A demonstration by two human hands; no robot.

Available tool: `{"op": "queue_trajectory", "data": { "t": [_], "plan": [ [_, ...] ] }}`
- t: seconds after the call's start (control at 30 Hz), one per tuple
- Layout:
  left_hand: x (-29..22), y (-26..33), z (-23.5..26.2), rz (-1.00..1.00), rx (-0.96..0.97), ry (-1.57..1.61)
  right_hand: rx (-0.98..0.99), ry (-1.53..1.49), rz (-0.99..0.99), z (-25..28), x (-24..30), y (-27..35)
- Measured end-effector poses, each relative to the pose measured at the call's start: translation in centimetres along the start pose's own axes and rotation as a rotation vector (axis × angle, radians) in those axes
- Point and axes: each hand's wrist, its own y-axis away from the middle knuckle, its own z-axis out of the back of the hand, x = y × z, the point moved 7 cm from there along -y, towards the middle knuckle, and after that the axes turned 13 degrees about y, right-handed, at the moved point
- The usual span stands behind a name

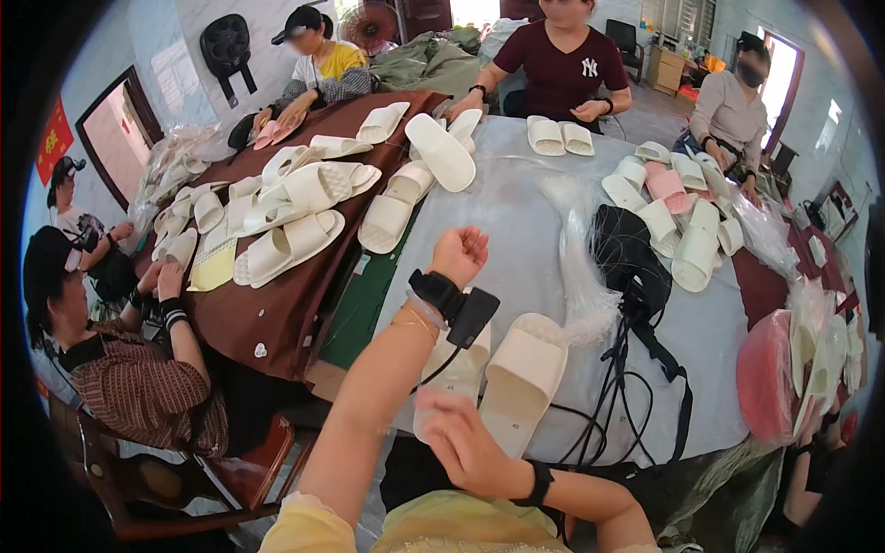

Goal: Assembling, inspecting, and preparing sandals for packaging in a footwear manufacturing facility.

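My left hand (pixel 462 254) is raised over the table, palm turned up and fingers loosely curled, with nothing visible in it. A black strapped device (pixel 458 307) with a cable sits on that wrist. Just below lies a pair of cream slippers, the right slipper (pixel 524 373) in plain view and the left slipper (pixel 449 382) partly hidden by my left wrist device and right hand. My right hand (pixel 466 444) is close in front of me at the heel of the left slipper, fingers bent and blurred. Whether it touches or grips anything is unclear.
Clear strands or film (pixel 583 276) lie beside a black bag (pixel 630 263) with straps and cables. Cream slippers (pixel 304 189) pile on the brown-covered table at left; white and pink slippers (pixel 666 187) heap at right. A co-worker (pixel 564 69) stands opposite; several others work around.
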Motion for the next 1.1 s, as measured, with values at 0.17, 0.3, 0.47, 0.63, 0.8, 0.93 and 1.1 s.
{"op": "queue_trajectory", "data": {
  "t": [0.17,0.3,0.47,0.63,0.8,0.93,1.1],
  "plan": [
    [1.1,-0.9,1.1,0.008,-0.041,0.038,-0.310,0.028,-0.238,1.2,-4.3,-1.7],
    [0.5,-1.3,1.0,-0.056,-0.039,0.038,-0.251,0.067,-0.189,-0.4,-3.2,-1.4],
    [-0.2,-1.1,0.9,-0.073,-0.047,0.062,-0.084,-0.073,-0.203,-2.1,-2.7,-0.9],
    [-0.4,-1.3,1.2,-0.109,-0.032,0.083,-0.313,0.256,-0.172,0.0,-3.2,-3.2],
    [-1.2,-1.2,1.8,-0.188,-0.076,0.070,-0.121,0.117,-0.138,-1.5,-2.5,-1.6],
    [-2.0,-0.7,2.0,-0.279,-0.054,0.045,-0.279,0.181,-0.186,0.5,-3.6,-3.2],
    [-2.3,1.6,1.5,-0.247,0.063,-0.254,0.042,-0.295,-0.360,-0.9,-3.5,0.4]
  ]
}}
